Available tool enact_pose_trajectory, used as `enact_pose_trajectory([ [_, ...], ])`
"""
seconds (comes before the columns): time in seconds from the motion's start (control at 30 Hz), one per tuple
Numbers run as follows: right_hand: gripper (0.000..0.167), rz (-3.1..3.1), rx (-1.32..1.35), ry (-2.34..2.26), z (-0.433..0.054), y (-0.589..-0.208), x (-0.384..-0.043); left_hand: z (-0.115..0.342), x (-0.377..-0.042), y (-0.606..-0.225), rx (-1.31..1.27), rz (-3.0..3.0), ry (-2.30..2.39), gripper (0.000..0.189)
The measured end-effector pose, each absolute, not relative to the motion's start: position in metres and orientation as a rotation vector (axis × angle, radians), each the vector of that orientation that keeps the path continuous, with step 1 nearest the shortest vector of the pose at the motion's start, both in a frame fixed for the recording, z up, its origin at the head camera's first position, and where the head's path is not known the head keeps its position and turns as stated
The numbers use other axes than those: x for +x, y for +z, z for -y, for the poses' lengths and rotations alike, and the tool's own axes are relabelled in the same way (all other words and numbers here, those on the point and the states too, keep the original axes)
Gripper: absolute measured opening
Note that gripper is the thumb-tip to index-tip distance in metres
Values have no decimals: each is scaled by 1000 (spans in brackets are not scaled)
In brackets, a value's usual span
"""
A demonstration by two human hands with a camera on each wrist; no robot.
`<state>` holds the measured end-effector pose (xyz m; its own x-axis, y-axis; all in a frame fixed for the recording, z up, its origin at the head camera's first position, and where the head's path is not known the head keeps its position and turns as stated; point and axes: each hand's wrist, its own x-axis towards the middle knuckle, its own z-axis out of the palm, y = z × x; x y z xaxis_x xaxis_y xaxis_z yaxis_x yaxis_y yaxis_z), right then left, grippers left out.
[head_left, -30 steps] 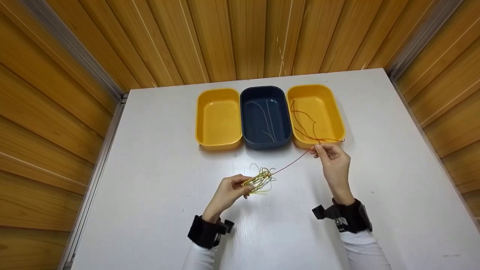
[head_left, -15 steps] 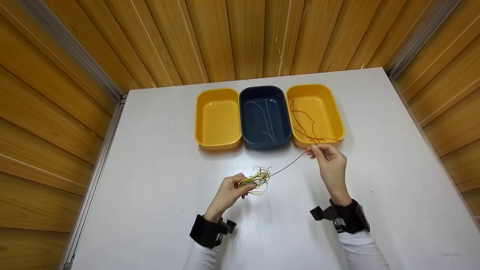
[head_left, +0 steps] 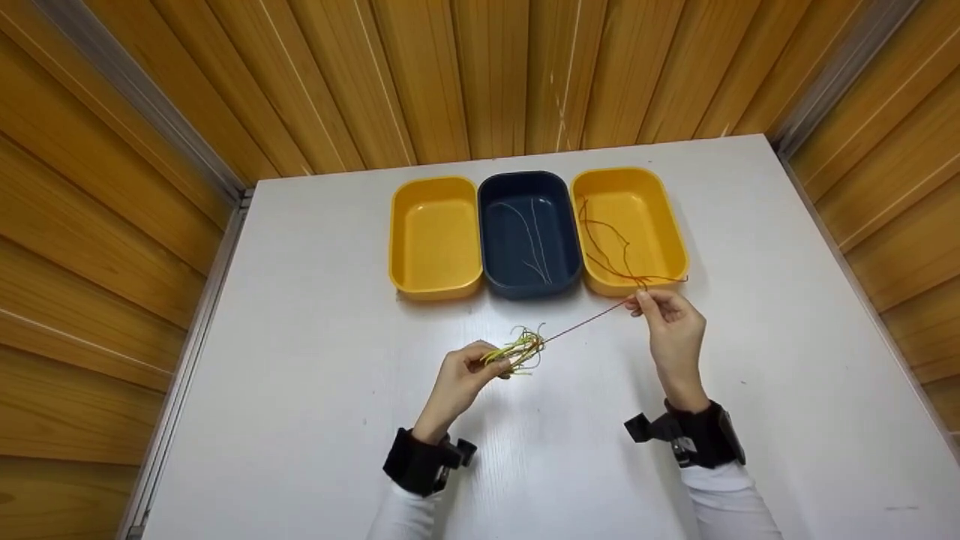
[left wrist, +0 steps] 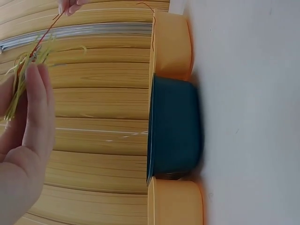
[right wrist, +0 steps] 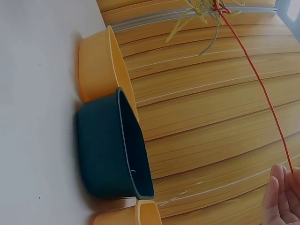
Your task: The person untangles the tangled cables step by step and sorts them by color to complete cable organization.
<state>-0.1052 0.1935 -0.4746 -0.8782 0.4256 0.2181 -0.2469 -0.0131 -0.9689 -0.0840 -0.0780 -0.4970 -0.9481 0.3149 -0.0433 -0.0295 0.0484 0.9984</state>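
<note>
Fingers [head_left: 649,302] pinching: red wire [head_left: 585,325] stretched nearly straight between left hand [head_left: 457,377] and right hand [head_left: 677,334].
The left hand pinches the yellow wire bundle [head_left: 517,352] on the near side of the dark blue tray [head_left: 532,291]; the right hand pinches the red wire just beside the right yellow tray [head_left: 654,229]. Apparent step in hand: drawing the red wire from the bundle. The next move calls for a firm left grip and steady right pull.

Booth-like setup, probably a lab or recording station: wood-look panels [head_left: 491,75] wall in the white worktop [head_left: 300,337] (on three sides), metal rails [head_left: 146,94] run along the corners, and black wrist-camera mounts [head_left: 412,461] show in the head view.
</note>
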Motion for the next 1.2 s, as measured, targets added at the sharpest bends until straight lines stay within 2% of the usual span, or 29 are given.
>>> enact_pose_trajectory([
  [0.3, 27, 1712, -223, 2042, -194, -476, -106, 81, -83, -495, 320, -1997, 1984, 24],
  [0.63, 27, 1667, -285, 2104, -191, -475, -108, 81, -83, -493, 194, -1927, 2131, 25],
  [0.97, 17, 1675, -261, 2113, -195, -475, -107, 83, -82, -494, 272, -1903, 2114, 25],
  [1.2, 25, 1744, -260, 2126, -196, -475, -106, 88, -81, -494, 428, -1858, 2021, 28],
])
